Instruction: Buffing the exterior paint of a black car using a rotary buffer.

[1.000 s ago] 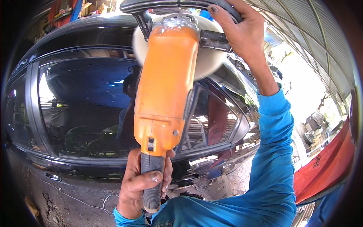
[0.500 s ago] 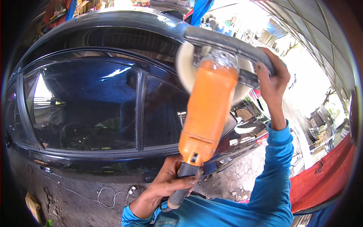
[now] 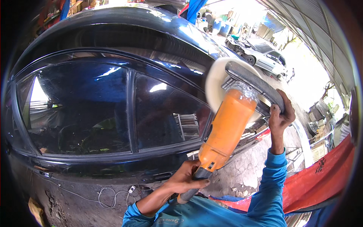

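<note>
An orange rotary polisher lies diagonally in front of me. My left hand is closed round its ribbed black rear grip, low at centre. My right hand grips the black front handle at the right, thumb uppermost. The round white pad is blurred at its edge and sits at the rear pillar of a glossy black car, partly behind the tool; whether it touches the paint I cannot tell. The car's dark side windows show reflections.
A silver car with a stripped front stands behind at upper right. Blue barrels are beyond. A red tarp hangs at my right under a corrugated roof. A pale cord lies on the ground.
Both my hands have moved to the right with the polisher, and its head has come lower and farther right along the black car. The silver car has come into view.
</note>
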Action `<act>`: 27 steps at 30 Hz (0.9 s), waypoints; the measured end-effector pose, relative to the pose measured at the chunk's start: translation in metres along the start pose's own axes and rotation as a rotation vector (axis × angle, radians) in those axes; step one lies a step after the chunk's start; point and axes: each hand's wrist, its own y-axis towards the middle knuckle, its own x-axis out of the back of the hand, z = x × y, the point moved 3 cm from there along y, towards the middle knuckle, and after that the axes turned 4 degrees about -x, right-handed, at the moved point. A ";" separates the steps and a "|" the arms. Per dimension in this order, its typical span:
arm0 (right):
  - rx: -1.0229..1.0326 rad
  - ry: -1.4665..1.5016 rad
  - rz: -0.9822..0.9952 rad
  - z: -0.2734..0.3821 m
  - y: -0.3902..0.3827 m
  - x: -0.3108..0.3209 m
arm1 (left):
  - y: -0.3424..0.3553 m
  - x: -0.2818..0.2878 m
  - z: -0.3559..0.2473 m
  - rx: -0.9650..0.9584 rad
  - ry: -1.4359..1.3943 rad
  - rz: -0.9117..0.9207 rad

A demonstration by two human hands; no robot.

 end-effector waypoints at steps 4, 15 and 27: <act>0.076 0.036 0.020 0.047 0.022 -0.025 | -0.036 0.019 -0.022 -0.040 -0.025 -0.011; 0.252 0.148 0.002 0.082 0.039 -0.058 | -0.062 0.026 -0.037 -0.085 -0.101 -0.158; -0.050 -0.062 -0.008 -0.067 -0.073 0.046 | 0.032 -0.019 0.079 0.133 0.078 0.029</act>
